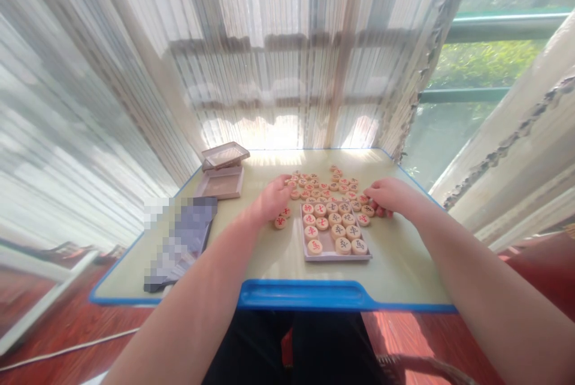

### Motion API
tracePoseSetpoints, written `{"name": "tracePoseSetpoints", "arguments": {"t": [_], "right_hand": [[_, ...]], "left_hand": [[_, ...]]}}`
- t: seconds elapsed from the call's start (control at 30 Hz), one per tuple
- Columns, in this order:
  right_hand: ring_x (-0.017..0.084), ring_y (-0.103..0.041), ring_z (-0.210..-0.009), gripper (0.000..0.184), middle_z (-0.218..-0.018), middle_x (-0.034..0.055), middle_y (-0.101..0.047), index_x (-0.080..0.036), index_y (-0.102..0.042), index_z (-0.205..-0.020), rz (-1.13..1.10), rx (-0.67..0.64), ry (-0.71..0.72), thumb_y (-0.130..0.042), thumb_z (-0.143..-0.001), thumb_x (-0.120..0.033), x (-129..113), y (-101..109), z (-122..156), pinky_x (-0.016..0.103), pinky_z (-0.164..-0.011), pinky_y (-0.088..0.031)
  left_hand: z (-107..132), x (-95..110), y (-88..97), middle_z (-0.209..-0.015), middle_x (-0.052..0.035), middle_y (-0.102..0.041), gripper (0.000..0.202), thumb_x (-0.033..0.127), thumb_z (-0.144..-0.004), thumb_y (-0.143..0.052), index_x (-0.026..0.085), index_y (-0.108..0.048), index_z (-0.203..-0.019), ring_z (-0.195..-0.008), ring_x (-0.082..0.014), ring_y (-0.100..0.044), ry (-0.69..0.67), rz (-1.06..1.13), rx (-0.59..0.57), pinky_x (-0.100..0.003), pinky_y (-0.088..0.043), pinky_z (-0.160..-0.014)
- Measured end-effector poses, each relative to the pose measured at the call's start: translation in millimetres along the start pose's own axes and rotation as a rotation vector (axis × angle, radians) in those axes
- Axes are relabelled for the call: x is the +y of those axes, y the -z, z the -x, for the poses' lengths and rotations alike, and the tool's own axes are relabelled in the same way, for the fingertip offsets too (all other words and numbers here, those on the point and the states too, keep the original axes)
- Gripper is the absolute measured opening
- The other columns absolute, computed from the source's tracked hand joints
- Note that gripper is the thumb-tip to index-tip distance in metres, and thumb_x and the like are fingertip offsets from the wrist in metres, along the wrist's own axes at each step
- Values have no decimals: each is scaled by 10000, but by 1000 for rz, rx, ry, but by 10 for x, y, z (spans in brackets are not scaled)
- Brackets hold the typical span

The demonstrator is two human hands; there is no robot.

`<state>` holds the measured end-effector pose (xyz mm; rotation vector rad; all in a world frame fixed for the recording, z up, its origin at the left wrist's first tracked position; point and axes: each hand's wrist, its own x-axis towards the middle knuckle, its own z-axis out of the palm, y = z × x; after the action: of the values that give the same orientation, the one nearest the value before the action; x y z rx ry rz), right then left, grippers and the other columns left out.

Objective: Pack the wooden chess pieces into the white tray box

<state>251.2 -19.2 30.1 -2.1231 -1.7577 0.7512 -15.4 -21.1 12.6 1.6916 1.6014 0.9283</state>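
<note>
Many round wooden Chinese chess pieces (326, 194) with red or black characters lie loose on the table. In front of them sits a shallow open box (330, 242) with rows of pieces inside and a gap near its front left. My left hand (275, 198) rests at the left edge of the loose pieces, fingers apart and touching a few. Two red-marked pieces (280, 222) lie just below it. On the opposite side, my right hand (385, 194) stands on its edge beside the outer pieces, fingers slightly bent. No piece is visibly gripped in either hand.
Two shallow boxes or lids, one flat (221, 182) and one tilted behind it (225, 155), are at the table's back left. A dark, partly pixelated item (186, 241) lies left. The table (265, 259) has a blue rim with a groove (300, 294); curtains hang behind.
</note>
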Motion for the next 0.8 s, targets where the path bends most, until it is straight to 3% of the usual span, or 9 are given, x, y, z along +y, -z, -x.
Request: {"name": "tracePoseSetpoints", "arguments": {"t": [0.17,0.4,0.53,0.8], "right_hand": [[164,-559,-454,197,-506,43,-624,-178,-655,-710,187,91,62,-523,-737,-321,-32,-35,-3,274,-472,-408],[211,-609,-712,312,-769,59,-701,-221,-714,-874,339,186,210,-505,-758,-422,-23,-87,-24,286,-594,-415],[213,-609,-739,335,-804,59,-704,-232,-713,-908,350,183,226,-480,-780,-436,-23,-107,-24,291,-624,-419],[214,-613,-722,351,-811,62,-708,-231,-718,-926,357,166,239,-502,-778,-464,-21,-95,-26,294,-618,-422]], "left_hand": [[-46,-36,-16,-1198,-78,-622,393,301,-837,-506,199,-555,-1214,-1084,-210,-574,36,142,-31,-266,-476,-859],[-262,-238,-57,-1107,-94,-651,307,304,-806,-537,153,-608,-1064,-1061,-200,-567,45,392,116,-261,-448,-886],[-324,-288,-66,-1038,-95,-670,282,312,-802,-519,139,-636,-992,-1004,-203,-592,10,373,159,-279,-454,-873],[-280,-285,-53,-1092,-78,-649,323,357,-840,-428,176,-640,-1004,-1007,-196,-591,-51,253,80,-279,-479,-830]]}}
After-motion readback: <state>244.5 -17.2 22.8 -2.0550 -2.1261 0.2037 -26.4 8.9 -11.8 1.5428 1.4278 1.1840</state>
